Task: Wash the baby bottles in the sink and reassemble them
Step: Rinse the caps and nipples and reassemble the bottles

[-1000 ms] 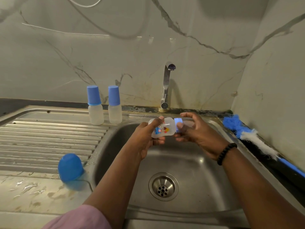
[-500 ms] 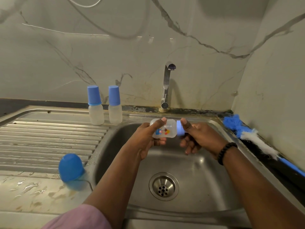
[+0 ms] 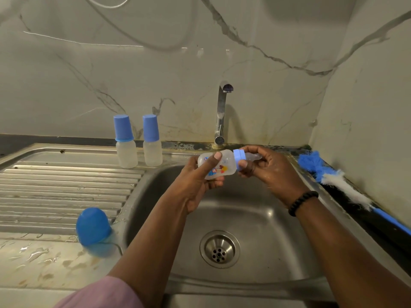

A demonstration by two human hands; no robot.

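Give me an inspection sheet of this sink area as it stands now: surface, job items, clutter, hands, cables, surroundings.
Surface: steel sink with ribbed drainboard; water drops on the near counter.
Job's things: printed bottle held sideways over the basin, blue collar and clear teat on its neck; two capped bottles upright at the drainboard's back; loose blue cap at the drainboard's near edge.
Clutter: blue and white bottle brush lying on the ledge right of the sink.
Hands: left hand grips the bottle body; right hand grips the collar.
Cables: white cable on the wall, top edge.
Surroundings: marble-look wall; tap, no water running.
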